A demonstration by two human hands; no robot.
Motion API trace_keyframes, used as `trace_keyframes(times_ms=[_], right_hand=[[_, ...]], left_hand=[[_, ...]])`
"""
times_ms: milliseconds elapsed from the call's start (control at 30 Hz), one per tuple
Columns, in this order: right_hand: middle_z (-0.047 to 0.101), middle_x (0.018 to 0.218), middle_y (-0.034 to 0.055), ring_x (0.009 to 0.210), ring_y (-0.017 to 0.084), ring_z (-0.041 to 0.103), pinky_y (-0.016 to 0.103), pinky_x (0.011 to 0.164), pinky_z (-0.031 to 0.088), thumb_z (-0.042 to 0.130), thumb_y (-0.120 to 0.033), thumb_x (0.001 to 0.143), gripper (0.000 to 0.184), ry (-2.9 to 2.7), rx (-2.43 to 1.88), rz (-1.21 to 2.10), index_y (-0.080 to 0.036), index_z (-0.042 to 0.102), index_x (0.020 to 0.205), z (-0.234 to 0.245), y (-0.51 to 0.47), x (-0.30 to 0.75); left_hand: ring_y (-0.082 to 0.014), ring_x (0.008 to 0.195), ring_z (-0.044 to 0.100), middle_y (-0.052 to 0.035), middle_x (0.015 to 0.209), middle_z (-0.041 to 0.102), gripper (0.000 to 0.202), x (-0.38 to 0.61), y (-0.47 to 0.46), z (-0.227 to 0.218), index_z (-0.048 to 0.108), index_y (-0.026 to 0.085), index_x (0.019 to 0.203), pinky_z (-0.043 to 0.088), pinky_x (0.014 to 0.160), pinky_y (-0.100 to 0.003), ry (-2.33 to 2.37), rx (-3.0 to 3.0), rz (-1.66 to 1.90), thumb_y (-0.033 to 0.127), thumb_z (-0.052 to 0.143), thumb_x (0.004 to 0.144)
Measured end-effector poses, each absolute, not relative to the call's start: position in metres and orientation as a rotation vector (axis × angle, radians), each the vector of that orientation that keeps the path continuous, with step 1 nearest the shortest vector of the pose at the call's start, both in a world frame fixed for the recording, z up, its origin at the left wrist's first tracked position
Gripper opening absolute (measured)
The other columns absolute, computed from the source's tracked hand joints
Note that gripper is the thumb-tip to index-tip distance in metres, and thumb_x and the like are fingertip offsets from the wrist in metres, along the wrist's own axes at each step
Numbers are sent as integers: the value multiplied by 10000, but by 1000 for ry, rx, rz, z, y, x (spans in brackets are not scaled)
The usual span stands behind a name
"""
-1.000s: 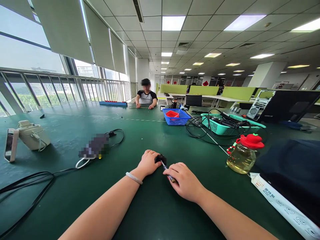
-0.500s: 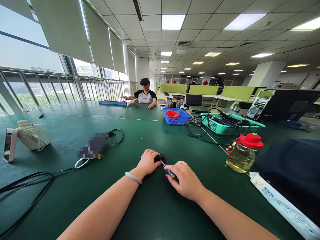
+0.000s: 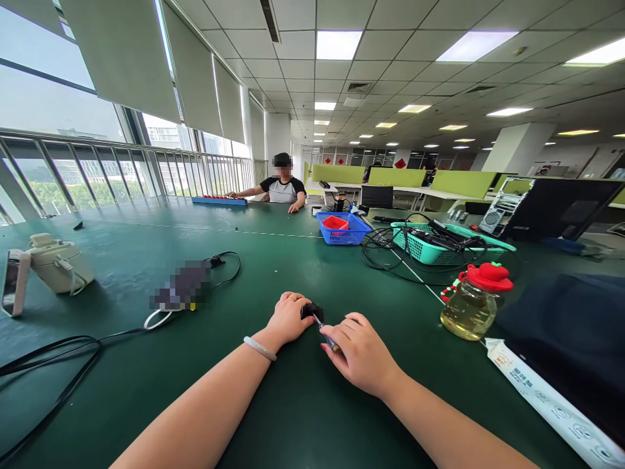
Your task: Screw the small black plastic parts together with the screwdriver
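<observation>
You are pressing your left hand (image 3: 288, 318) onto a small black part (image 3: 311, 311) that is lying on the green table (image 3: 303, 410). Your right hand (image 3: 364, 355) is gripping a thin screwdriver (image 3: 326, 333), whose tip is touching that part. A glass bottle (image 3: 469, 311) with a red lid is standing near on your right. At the table's far end, a person (image 3: 284, 190) is sitting and reaching toward a blue tray (image 3: 219, 200).

Green table (image 3: 293, 260) — blue basket (image 3: 344, 229), teal basket (image 3: 430, 249), jar (image 3: 471, 311), cream pouch (image 3: 58, 264), perhaps a phone (image 3: 10, 284)
</observation>
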State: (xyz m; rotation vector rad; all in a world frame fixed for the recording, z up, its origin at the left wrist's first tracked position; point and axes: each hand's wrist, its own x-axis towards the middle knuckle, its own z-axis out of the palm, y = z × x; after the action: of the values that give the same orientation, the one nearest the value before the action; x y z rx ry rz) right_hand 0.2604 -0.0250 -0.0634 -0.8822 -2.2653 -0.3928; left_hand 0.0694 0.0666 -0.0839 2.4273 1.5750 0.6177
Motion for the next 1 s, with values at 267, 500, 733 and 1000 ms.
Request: trace_keyframes(times_ms=[267, 500, 733, 1000], right_hand=[[699, 835, 37, 769, 192, 595, 414, 955, 390, 611, -189, 836, 216, -2541, -910, -397, -190, 633, 1051, -70, -28, 254], [686, 796, 25, 746, 186, 588, 403, 949, 387, 637, -243, 855, 153, -2517, -898, -417, -196, 631, 1000, -69, -28, 252], [685, 782, 23, 753, 190, 602, 411, 950, 385, 657, -342, 871, 182, -2497, -932, -427, -193, 624, 969, -73, -25, 244], [687, 782, 32, 765, 201, 611, 407, 932, 378, 650, -334, 870, 173, -2508, -960, -468, -187, 630, 959, -85, -25, 229]], left_hand=[[-300, 1291, 427, -77, 1263, 624, 367, 70, 67, -84, 664, 232, 1150, 353, 1117, -453, 1573, 2435, 606, 352, 669, 802], [-307, 1307, 412, -89, 1283, 614, 390, 71, 64, -81, 657, 207, 1169, 356, 1118, -454, 1586, 2420, 588, 356, 669, 809], [-309, 1298, 421, -90, 1273, 620, 381, 71, 67, -84, 665, 206, 1147, 364, 1108, -448, 1594, 2423, 605, 349, 684, 794], [-296, 1290, 429, -82, 1246, 633, 359, 71, 67, -84, 666, 214, 1122, 354, 1113, -442, 1585, 2444, 616, 378, 682, 803]])
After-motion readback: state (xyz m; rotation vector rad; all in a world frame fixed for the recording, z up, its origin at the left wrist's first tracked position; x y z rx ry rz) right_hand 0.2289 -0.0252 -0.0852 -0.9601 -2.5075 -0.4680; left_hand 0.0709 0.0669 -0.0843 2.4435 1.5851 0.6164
